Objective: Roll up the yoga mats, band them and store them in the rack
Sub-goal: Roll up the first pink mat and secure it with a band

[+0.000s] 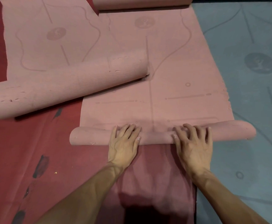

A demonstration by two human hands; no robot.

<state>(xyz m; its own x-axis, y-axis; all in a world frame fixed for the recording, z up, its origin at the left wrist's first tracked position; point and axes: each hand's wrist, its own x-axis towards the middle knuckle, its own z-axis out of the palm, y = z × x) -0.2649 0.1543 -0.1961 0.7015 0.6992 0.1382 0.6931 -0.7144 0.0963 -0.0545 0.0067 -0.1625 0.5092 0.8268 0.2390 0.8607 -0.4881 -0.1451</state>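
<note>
Pink mats in view: two. The centre pink mat (172, 70) lies flat and runs away from the person. Its near end is wound into a near roll (156, 138) that lies crosswise directly in front of the person. The left pink mat (43, 38) lies beside it at a slight angle. Its near end is wound into a thicker diagonal roll (64, 89), whose right end overlaps the centre pink mat as far as its printed centre line. A third pink roll (141, 3) lies across the top of the view at the far end of the centre pink mat; whether it belongs to that mat or is a separate one cannot be determined. Blue-grey mats: one. The blue-grey mat (248, 86) lies flat along the right edge of the centre pink mat, and the right end of the near roll extends over it. Hands: two, both on the near roll. The left hand (124, 143) grasps the roll left of the centre line, fingers draped over its top and thumb against its near face. The right hand (195, 143) grasps it right of the centre line, fingers bent over the top. Supporting surface: a red floor covering (18, 151) with several dark scuff marks (41, 165), exposed at left and between the forearms.
</note>
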